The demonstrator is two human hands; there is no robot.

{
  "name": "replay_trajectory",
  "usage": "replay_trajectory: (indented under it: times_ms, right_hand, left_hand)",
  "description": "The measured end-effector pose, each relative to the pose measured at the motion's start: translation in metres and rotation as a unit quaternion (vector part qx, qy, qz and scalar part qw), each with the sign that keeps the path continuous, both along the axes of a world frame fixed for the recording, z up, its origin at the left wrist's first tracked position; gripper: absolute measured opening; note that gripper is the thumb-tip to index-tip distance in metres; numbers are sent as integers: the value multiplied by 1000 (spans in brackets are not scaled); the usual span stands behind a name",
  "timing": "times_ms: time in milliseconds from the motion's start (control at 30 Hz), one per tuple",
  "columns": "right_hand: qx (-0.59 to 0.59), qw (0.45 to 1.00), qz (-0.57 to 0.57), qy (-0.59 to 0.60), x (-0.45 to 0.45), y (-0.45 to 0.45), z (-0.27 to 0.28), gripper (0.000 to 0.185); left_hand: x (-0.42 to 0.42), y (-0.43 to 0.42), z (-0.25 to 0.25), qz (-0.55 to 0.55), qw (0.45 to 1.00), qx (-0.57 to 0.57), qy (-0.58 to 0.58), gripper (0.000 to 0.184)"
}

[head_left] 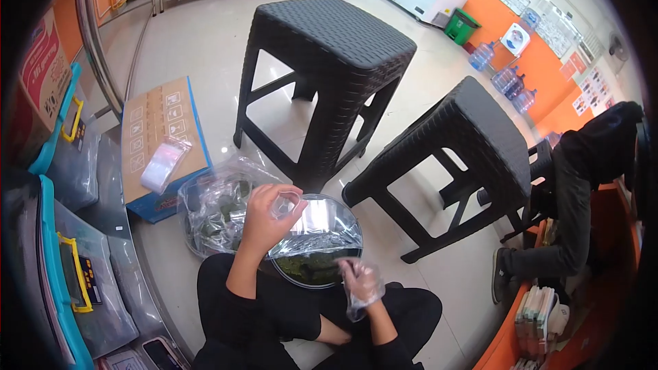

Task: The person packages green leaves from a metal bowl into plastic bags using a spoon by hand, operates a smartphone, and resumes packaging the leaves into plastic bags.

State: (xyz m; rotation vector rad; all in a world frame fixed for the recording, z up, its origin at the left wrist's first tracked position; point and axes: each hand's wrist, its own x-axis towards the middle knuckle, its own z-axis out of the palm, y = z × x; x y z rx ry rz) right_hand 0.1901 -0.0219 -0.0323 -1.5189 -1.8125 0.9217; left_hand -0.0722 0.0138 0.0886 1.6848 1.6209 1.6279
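Bare and raised, my left hand (pixel 264 223) is closed around a small clear plastic item (pixel 286 204), above the left side of a round container (pixel 358 227). Dark green contents (pixel 312 267) show in the near half of that container, and clear plastic (pixel 322 238) lies across its middle. My right hand (pixel 362 282), in a clear plastic glove, is at the container's right near edge with its fingers drawn together; what they hold, if anything, is too blurred to tell. A clear plastic bag (pixel 219 212) with green things inside rests on the floor left of the container.
Two black stools (pixel 336 31) (pixel 490 123) stand beyond the container. A cardboard box (pixel 154 113) with a pack of clear bags (pixel 166 164) on it is at left, beside plastic bins (pixel 89 288). At right, a person (pixel 576 212) sits near orange shelving (pixel 507 336).
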Motion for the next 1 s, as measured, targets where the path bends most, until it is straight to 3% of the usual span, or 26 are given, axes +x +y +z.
replay_trajectory:
  times_ms: [100,200,300,433,567,667,700,800,833,933,1000]
  right_hand:
    - [54,998,36,1,-24,-30,49,13]
    - [163,975,80,-128,-26,-33,51,19]
    - [128,932,133,-313,-34,-40,58,23]
    - [100,934,205,-276,-38,-48,61,16]
    - [177,942,141,-248,-30,-39,64,22]
    - [149,933,138,-298,-25,-29,59,20]
    - [88,907,157,-381,-35,-33,77,17]
    - [111,927,233,-272,-28,-42,52,16]
    - [44,964,208,-161,-27,-42,40,13]
    - [188,952,151,-186,-24,-35,52,16]
    - [146,964,145,-167,-27,-36,57,16]
  left_hand:
    - [-2,2,0,-4,1000,3,-3,18]
    - [-2,4,-2,-13,1000,10,-9,18]
    - [-2,5,-3,-17,1000,12,-9,18]
    - [-3,6,-6,-23,1000,16,-7,18]
    - [-2,6,-6,-31,999,4,-9,19]
    - [0,6,-8,-36,999,0,-2,20]
    - [0,7,-8,-37,999,0,0,20]
    - [0,6,-8,-34,999,-3,5,21]
    - [0,6,-7,-33,999,-4,7,21]
    - [0,6,-8,-31,999,-9,9,21]
    - [1,6,-8,-35,999,-11,9,20]
